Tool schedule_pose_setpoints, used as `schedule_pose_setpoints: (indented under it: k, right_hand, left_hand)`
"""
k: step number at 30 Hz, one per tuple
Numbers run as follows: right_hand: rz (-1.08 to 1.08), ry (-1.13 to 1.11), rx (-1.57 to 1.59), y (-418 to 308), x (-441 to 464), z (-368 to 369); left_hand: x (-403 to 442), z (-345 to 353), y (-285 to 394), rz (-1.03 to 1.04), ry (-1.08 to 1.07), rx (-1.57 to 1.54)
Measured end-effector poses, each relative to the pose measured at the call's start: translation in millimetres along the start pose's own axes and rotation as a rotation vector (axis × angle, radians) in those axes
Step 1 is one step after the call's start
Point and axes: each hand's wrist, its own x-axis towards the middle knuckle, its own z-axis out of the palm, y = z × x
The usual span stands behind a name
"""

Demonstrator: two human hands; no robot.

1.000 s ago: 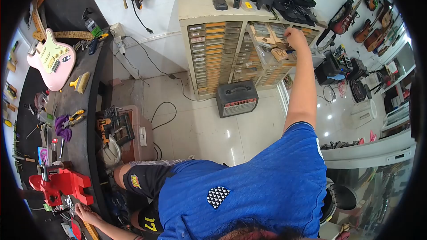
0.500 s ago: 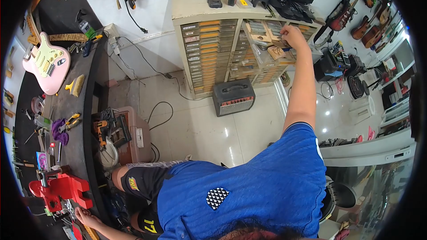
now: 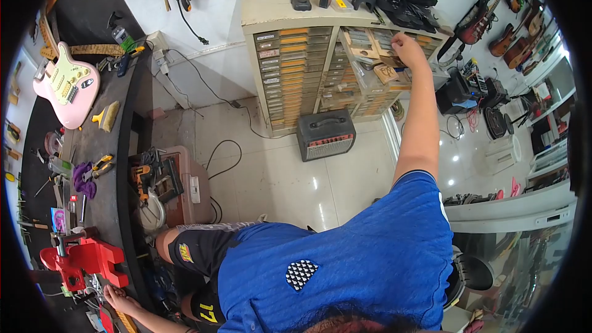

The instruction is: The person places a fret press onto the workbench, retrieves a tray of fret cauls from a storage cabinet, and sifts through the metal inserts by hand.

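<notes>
My right hand point(image 3: 409, 51) reaches over an opened drawer point(image 3: 361, 55) near the top of the cabinet's right half. Its fingers are curled together, and whatever they pinch is too small to make out. Beneath and beside it lie small clear packets and a light wooden piece with dark markings point(image 3: 386, 73). My left hand point(image 3: 117, 300) is low on the workbench, just below a red bench vise point(image 3: 92, 259). Its fingers are bent close together near small metal parts point(image 3: 94, 285); what they hold, if anything, is hidden.
A beige cabinet point(image 3: 296, 17) of many small drawers stands ahead, with a small amplifier point(image 3: 325, 135) on the floor before it. A pink guitar body point(image 3: 69, 89), brush point(image 3: 106, 117) and pliers point(image 3: 102, 165) lie on the workbench. A cable point(image 3: 225, 148) loops across the floor.
The whole view has shifted slightly. My right hand stays over the opened drawer, sitting a little lower with its fingers still curled. The left hand remains beside the vise.
</notes>
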Motion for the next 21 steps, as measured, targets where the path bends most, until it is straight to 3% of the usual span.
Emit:
schedule_pose_setpoints:
  k: [16, 19, 21]
  right_hand:
    - [0.156, -0.131, -0.285, -24, 6, 3]
    - [0.176, -0.121, -0.292, -25, 9, 5]
    - [0.113, 0.0, -0.382, -49, -5, 5]
  left_hand:
    - [-3, 2, 2, -0.02, 0.037, 0.006]
    - [-4, 2, 2, -0.013, 0.029, 0.002]
    - [-3, 0, 1, -0.012, 0.028, 0.011]
